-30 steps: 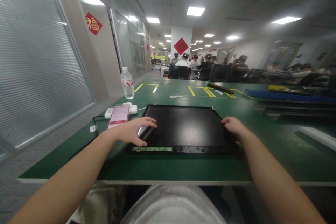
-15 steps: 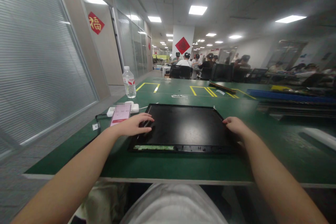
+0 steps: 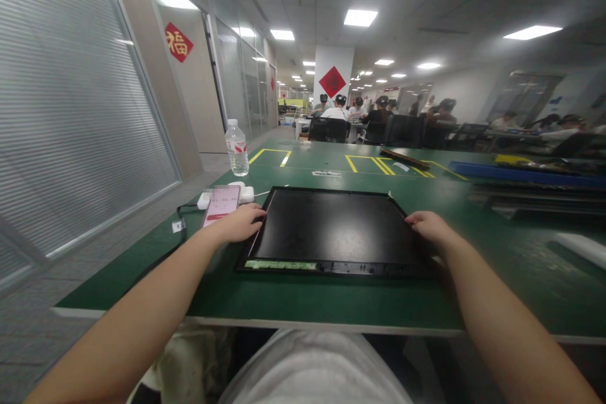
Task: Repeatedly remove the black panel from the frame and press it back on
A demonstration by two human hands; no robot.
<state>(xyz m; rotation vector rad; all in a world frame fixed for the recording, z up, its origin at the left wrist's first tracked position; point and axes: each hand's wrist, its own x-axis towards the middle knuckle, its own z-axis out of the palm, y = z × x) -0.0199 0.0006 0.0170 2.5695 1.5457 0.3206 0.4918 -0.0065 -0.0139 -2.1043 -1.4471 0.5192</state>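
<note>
A black framed LCD screen panel [image 3: 326, 227] lies flat on the green table, face up, with a strip of green circuit board [image 3: 281, 265] showing along its near edge. My left hand [image 3: 243, 222] grips the left rim, its fingertips on the frame and the thumb hidden or hard to make out. At the opposite side, my right hand [image 3: 430, 230] holds the right rim between thumb and fingers, some of which are out of sight below the edge. A phone [image 3: 221, 205] with a timer on its screen lies just beyond my left wrist.
On the green table [image 3: 312, 300], a water bottle [image 3: 237, 150] stands at the far left, near white chargers [image 3: 245, 193] and a cable. Long dark and blue strips [image 3: 521, 173] lie at the right, with a white bar [image 3: 580, 249] nearer. People sit at tables in the background.
My left hand has drawn back from over the screen's surface to its left rim, its fingers closing there. My right hand stays at the right rim. The view has shifted slightly.
</note>
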